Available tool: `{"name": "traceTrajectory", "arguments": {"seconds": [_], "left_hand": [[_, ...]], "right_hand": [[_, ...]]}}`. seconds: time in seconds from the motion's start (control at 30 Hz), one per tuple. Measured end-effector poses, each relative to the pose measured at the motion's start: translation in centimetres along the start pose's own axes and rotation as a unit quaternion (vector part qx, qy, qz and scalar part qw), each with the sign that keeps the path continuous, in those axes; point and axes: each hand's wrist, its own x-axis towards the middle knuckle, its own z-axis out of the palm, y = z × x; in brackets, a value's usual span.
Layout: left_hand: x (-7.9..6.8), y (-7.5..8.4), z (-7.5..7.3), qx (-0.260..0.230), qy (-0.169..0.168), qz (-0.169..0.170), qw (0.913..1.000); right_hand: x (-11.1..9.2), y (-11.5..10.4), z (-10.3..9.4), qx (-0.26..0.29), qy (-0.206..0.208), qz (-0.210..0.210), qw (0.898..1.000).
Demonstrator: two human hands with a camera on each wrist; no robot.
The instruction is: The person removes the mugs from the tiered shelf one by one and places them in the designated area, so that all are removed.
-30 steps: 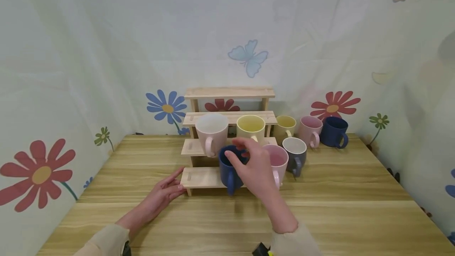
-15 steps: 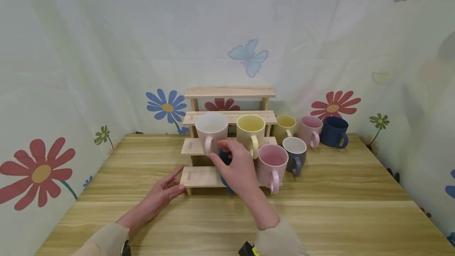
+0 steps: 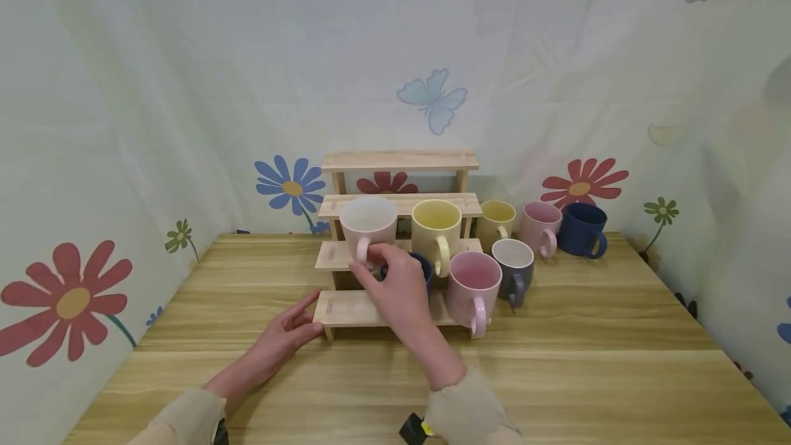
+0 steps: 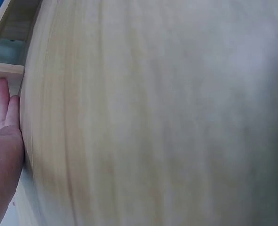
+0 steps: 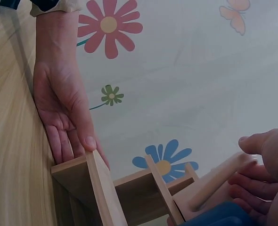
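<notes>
R hand (image 3: 402, 290) on handle (image 5: 216, 184) of white mug (image 3: 369, 218)

To do this bit well: hold the handle snug, thumb on one side, fingers on the other, mug flat so it won't tip. Go slow, b/c the blue mug (image 3: 426, 275) is right by the R hand, mid-frame, & a bump could knock it. L hand (image 3: 281, 342), lower left of ctr, touches the rack's (image 3: 400, 158) low end w/ straight fingers; that should help stop wobbles.

Grip: R thumb & fingers bend round the handle; can't tell how tight. L hand isn't curled round anything.

Look: white mug is mid-frame, left of the yellow mug (image 3: 435, 225). It's upright, pale w/ a bit of pink, wide on top. Can't see its bottom.
</notes>
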Motion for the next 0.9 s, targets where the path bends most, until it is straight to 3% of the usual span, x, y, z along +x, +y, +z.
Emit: {"name": "traceTrajectory", "arguments": {"seconds": [0.23, 0.53, 0.9], "left_hand": [[-0.2, 0.3, 0.1, -0.014, -0.009, -0.008, 0.9998], [-0.5, 0.6, 0.1, -0.034, -0.023, -0.001, 0.9992], [-0.4, 0.4, 0.0, -0.038, -0.028, 0.009, 0.9988]], "right_hand": [[0.2, 0.0, 0.6, 0.019, 0.025, 0.011, 0.999], [0.3, -0.1, 0.9, 0.032, 0.028, 0.016, 0.999], [0.1, 0.2, 1.1, 0.045, 0.068, -0.012, 0.997]]}}
